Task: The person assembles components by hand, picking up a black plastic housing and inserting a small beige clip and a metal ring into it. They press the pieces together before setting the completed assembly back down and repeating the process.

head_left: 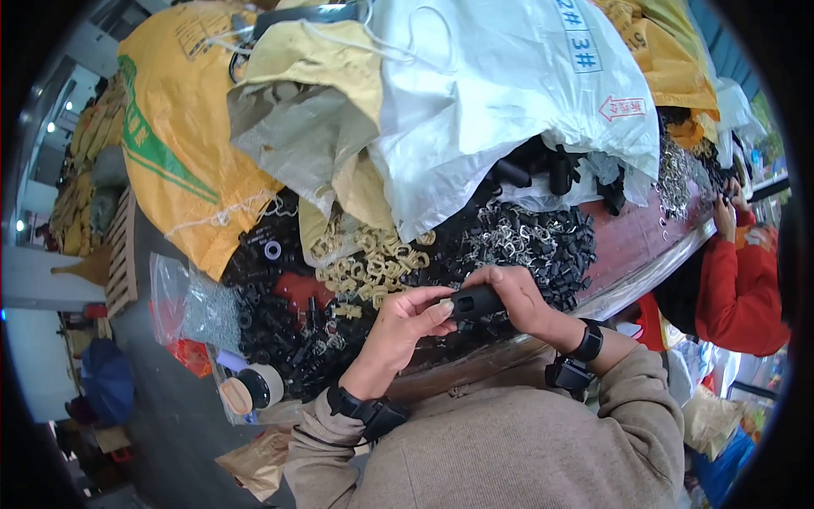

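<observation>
Both hands (458, 307) closed on apparently one black tube (475, 301).

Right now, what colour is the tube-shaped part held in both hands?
Black tube-shaped part, seen in the head view.

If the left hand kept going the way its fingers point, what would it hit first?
The left hand points up and right at the black tube, which its fingertips already touch. Beyond it sits the right hand, gripping the tube's other end. Depth past that is unclear.
</observation>
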The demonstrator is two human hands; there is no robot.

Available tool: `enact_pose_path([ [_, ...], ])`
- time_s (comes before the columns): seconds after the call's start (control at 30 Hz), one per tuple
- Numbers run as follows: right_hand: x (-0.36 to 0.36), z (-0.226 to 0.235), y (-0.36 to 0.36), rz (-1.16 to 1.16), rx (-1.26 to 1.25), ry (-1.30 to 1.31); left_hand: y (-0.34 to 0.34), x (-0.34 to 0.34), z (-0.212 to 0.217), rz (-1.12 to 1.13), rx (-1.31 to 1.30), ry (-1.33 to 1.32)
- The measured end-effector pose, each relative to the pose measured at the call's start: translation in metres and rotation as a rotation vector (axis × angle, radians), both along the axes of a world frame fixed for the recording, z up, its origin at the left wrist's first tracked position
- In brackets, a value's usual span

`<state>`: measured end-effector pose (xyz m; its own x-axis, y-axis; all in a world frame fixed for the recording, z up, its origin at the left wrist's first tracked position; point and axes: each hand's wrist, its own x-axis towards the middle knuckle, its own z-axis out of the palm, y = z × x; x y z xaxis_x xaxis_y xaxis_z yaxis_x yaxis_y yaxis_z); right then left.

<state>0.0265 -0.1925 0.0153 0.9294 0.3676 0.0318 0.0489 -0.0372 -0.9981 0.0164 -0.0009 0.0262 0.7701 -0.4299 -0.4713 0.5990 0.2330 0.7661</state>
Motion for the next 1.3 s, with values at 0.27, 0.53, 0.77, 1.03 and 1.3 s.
enact_pose_path([
  [0.27,0.006,0.003,-0.031,0.341,-0.083,-0.246,-0.017,-0.004,-0.002,-0.021,-0.032,0.065],
  [0.53,-0.009,0.012,-0.068,0.542,0.161,-0.142,-0.056,-0.012,0.009,-0.068,-0.036,0.04],
  [0.77,-0.038,0.016,-0.109,0.437,0.001,-0.325,-0.103,-0.017,0.016,-0.156,-0.027,0.063],
  [1.03,-0.074,0.018,-0.146,0.246,0.134,-0.259,-0.155,-0.025,0.013,-0.329,-0.043,0.068],
  [1.3,-0.106,0.01,-0.165,-0.04,0.347,-0.112,-0.182,-0.021,0.002,-0.455,-0.04,0.073],
])
